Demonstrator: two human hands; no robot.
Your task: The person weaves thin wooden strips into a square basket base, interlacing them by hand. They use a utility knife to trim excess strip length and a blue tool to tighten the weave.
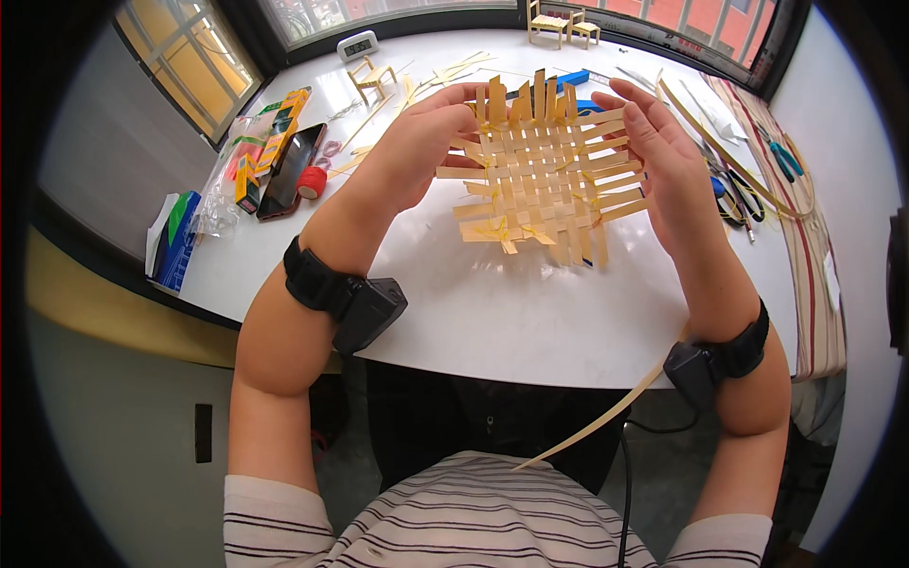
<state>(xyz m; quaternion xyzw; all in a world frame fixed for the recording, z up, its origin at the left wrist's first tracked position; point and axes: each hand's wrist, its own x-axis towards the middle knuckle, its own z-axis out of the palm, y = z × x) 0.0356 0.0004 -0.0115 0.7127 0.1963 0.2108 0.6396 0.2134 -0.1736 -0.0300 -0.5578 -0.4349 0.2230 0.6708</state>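
A small square of woven bamboo strips (pixel 540 175) is raised above the white table, its loose strip ends sticking out on all sides. Bits of yellow thread are tied along its edges and corners. My left hand (pixel 431 142) grips the upper left edge, fingers curled behind it. On the opposite side, my right hand (pixel 660 142) holds the upper right edge, with the thumb in front and some fingers hidden behind the weave. One long bamboo strip (pixel 606 417) hangs past the table's front edge near my right forearm and reaches my lap.
At left lie a phone (pixel 292 170), a red thread spool (pixel 311 182), yellow boxes (pixel 282 128) and a blue box (pixel 175 241). Miniature chairs (pixel 372 78) and a clock (pixel 358 45) stand farther back. Pliers (pixel 784 161), scissors (pixel 743 194) and a curved strip (pixel 734 161) are at right.
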